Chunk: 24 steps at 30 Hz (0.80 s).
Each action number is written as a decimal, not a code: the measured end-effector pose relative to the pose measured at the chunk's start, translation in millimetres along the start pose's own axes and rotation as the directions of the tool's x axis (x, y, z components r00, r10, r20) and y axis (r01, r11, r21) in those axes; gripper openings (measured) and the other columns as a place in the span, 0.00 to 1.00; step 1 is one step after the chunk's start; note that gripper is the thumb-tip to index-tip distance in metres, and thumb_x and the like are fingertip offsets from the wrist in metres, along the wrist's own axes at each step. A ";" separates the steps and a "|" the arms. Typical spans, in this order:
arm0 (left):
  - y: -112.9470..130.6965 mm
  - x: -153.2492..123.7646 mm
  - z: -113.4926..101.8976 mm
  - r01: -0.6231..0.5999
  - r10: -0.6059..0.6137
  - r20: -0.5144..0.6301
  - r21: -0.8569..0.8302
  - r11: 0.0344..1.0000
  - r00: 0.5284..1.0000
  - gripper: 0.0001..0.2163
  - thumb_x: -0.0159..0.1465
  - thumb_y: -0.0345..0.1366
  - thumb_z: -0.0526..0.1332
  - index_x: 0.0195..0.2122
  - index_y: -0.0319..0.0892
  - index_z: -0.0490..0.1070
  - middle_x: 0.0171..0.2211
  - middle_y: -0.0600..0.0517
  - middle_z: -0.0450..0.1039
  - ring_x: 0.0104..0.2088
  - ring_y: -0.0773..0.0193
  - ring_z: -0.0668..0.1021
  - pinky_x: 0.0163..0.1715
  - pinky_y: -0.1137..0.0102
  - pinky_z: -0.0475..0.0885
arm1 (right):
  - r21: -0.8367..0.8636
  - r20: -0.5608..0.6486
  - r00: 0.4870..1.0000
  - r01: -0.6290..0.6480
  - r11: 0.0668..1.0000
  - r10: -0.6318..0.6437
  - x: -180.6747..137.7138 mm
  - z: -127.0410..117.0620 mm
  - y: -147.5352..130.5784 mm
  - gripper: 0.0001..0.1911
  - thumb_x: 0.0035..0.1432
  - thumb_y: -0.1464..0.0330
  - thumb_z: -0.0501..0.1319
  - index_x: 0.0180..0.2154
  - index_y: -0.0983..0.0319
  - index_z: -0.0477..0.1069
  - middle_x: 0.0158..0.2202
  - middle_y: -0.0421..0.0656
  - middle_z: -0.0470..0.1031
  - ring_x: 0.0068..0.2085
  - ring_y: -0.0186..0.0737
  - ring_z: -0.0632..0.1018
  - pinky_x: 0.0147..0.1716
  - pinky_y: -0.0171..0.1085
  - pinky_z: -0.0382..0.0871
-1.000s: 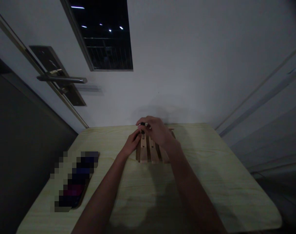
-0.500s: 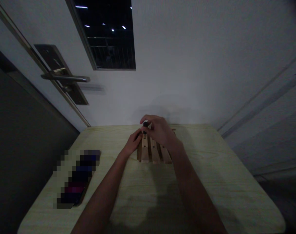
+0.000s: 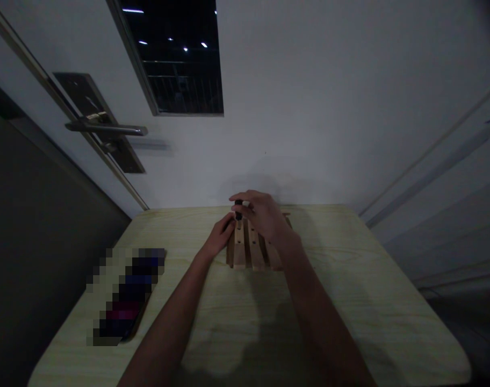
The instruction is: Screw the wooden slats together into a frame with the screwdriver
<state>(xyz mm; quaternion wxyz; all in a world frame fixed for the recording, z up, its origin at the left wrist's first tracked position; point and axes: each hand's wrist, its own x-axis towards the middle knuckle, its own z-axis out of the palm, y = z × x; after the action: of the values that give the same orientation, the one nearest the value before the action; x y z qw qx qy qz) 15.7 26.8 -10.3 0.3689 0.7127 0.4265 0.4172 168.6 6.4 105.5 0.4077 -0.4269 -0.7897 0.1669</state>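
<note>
Slats of light brown wood [image 3: 239, 255] sit below your right hand [image 3: 265, 215], which pinches a small, black-handled tool [image 3: 238, 210]. They look stiff and light; best held by the side, where your left hand [image 3: 221, 232] rests, its grip hidden.

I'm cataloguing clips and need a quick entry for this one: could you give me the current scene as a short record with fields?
Left hand: at the left side of the wooden piece
Right hand: gripping the black-handled tool
Tool pose: roughly upright, shaft down at the leftmost light slat
Wooden piece: light slats with dark holes; partly hidden by the right hand
Surface: pale wood-grain table
Table's left side: phone, pixelated
Background: white door with metal handle and dark window
Lighting: dim
</note>
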 end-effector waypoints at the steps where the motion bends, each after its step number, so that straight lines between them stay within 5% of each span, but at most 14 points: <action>1: 0.5 -0.2 -0.2 -0.004 0.004 0.004 -0.005 1.000 1.000 0.16 0.64 0.42 0.50 0.47 0.38 0.67 0.43 0.48 0.73 0.46 0.58 0.73 0.49 0.64 0.66 | 0.000 0.002 1.000 -0.016 1.000 0.016 -0.5 -0.4 -1.7 0.08 0.57 0.68 0.59 0.39 0.60 0.75 0.40 0.45 0.78 0.41 0.37 0.76 0.43 0.34 0.66; 9: 1.2 -0.5 -0.4 -0.023 0.023 0.009 -0.016 1.000 1.000 0.15 0.65 0.42 0.49 0.45 0.39 0.68 0.39 0.49 0.73 0.45 0.59 0.73 0.48 0.65 0.67 | -0.141 0.117 0.990 -0.064 0.988 0.081 -7.7 -9.6 -9.2 0.19 0.59 0.71 0.54 0.52 0.62 0.68 0.47 0.48 0.75 0.43 0.40 0.77 0.46 0.40 0.68; 24: -2.3 0.3 -0.2 -0.004 0.004 -0.013 -0.014 1.000 1.000 0.18 0.64 0.40 0.51 0.51 0.38 0.66 0.49 0.46 0.72 0.48 0.58 0.73 0.49 0.64 0.66 | -0.140 0.067 0.991 -0.105 0.985 0.116 -1.6 -15.0 -14.9 0.06 0.54 0.64 0.61 0.31 0.60 0.68 0.23 0.37 0.71 0.25 0.31 0.71 0.25 0.31 0.59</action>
<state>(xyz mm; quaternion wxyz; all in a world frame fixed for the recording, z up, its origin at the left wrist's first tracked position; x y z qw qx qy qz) 14.9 28.0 -12.2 0.3701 0.7082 0.4245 0.4257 172.9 -4.8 123.0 0.3380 -0.4903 -0.7890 0.1510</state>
